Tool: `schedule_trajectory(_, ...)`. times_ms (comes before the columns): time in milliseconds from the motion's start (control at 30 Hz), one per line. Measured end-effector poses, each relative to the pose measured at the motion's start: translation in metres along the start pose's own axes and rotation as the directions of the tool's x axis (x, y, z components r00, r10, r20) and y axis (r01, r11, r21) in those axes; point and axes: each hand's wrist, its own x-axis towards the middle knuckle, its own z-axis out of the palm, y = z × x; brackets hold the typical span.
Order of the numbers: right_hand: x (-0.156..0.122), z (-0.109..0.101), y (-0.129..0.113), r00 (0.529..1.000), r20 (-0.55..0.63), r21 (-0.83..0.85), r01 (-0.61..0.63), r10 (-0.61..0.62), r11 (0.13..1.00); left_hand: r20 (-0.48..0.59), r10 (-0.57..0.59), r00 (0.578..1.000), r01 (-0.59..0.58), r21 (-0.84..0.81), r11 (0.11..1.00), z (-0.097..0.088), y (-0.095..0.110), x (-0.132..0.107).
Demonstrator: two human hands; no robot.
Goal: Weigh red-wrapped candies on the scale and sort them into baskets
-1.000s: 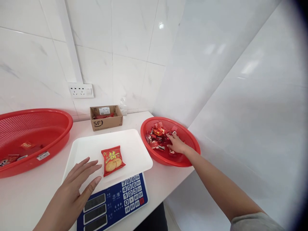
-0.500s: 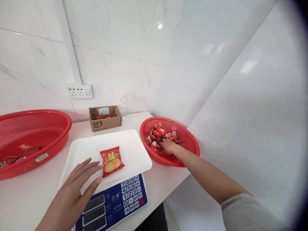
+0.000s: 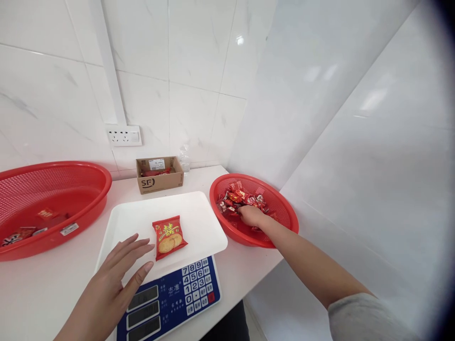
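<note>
My left hand (image 3: 114,277) hovers over the near left part of the scale's white tray (image 3: 137,215), fingers spread and holding nothing. Just beyond its fingertips a red biscuit packet (image 3: 169,237), printed with yellow characters and round biscuits, lies on that tray. My right hand (image 3: 250,216) reaches into the right-hand red basket (image 3: 289,213). Its fingers are sunk among small red wrapped sweets (image 3: 234,195), so their grip is hidden. Below the tray is the scale's blue panel (image 3: 174,303) with number keys and displays.
A second red basket (image 3: 103,189) on the left holds a few red packets (image 3: 47,214). Against the tiled wall stands a small cardboard box (image 3: 161,182) with red items inside, beside a clear plastic piece (image 3: 185,156). The table's edge runs below the right basket.
My right hand has dug its fingers deeper among the sweets. My left hand keeps its spread pose over the tray. The whole view has shifted slightly.
</note>
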Motion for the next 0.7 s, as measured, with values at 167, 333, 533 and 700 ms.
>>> schedule_trajectory(167,0.001,-0.006,0.009,0.998,-0.055,0.076,-0.032,0.036,0.997,0.007,-0.017,1.0,0.017,-0.001,1.0,-0.002,0.0,0.0)
schedule_trajectory(333,0.001,-0.009,0.016,0.982,-0.145,0.189,-0.094,0.122,0.977,0.014,-0.026,1.0,0.026,-0.02,0.999,-0.001,0.001,0.0)
schedule_trajectory(533,-0.006,-0.02,0.022,0.935,-0.277,0.423,-0.09,0.223,0.902,-0.027,-0.006,1.0,0.005,-0.017,1.0,0.001,0.004,0.003)
schedule_trajectory(700,-0.022,-0.033,0.018,0.898,-0.352,0.67,0.044,0.265,0.741,-0.038,0.042,0.998,-0.043,-0.016,0.999,-0.001,0.007,0.006)
